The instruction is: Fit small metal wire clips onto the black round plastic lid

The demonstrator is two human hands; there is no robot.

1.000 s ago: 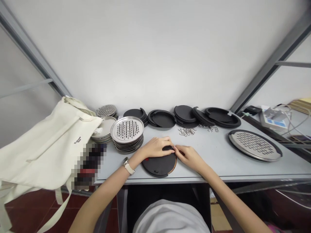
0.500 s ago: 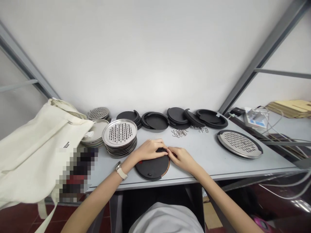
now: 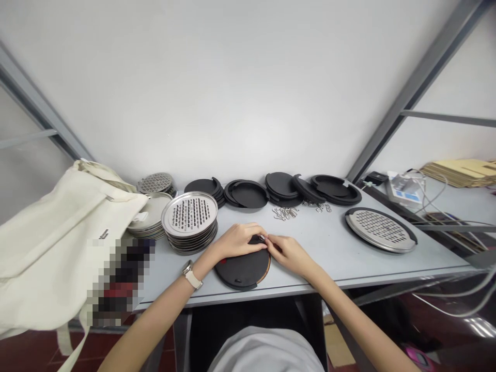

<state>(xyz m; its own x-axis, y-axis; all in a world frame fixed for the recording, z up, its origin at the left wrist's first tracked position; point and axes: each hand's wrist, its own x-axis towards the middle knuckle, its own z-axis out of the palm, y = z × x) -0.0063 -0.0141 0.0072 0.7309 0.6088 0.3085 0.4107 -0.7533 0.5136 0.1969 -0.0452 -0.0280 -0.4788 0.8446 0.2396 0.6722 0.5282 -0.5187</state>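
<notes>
A round black disc with a copper-coloured strip on its right edge lies at the table's front. My left hand rests over its upper part, fingers wrapped on the rim. At the upper right of the rim, my right hand pinches beside the left fingertips, where a small shiny metal piece shows. Behind the hands lie loose metal hooks. To the left stands a stack of perforated metal grater discs.
Black round covers line the back of the table. A grater disc in a black holder lies at the right. A cream cloth bag hangs over the left side. Metal frame posts rise at both sides.
The small metal piece between my fingertips shows more clearly. Both hands stay almost in place on the disc; the view has shifted slightly.
</notes>
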